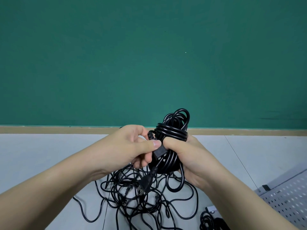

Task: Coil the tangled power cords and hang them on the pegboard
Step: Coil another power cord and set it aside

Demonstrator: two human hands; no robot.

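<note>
- The left hand [132,146] comes in from the lower left, forearm angled up toward the coil [172,130]. Its thumb lies flat along the top and the fingers are curled under, pinching the connector [159,154], the black block-shaped cord end, just left of the coil.
- The connector tilts down and right, its socket face toward the camera, touching the lower part of the coil.
- Below the coil, a short length of cord drops from it to a plug [144,182] that hangs free, prongs pointing down-left, above the tangle [141,196].
- The tangle of loose black cords sprawls on the grey floor [41,155] straight under the coil, loops crossing each other, one strand trailing off to the lower left.
- The coil itself is held up in mid-air, in front of the base of the green wall [149,55]: long loops bunched together, with several turns wound crosswise round the middle.
- The right hand [187,156] comes in from the lower right and grips the coil from its right side, fingers wrapped tightly round the bundle just under the crosswise turns, thumb tip at the front.
- Far right of the coil, low on the floor, lies a white pegboard [289,196], flat or nearly so; a second bundle [207,219] of black cord sits at its near left corner.
</note>
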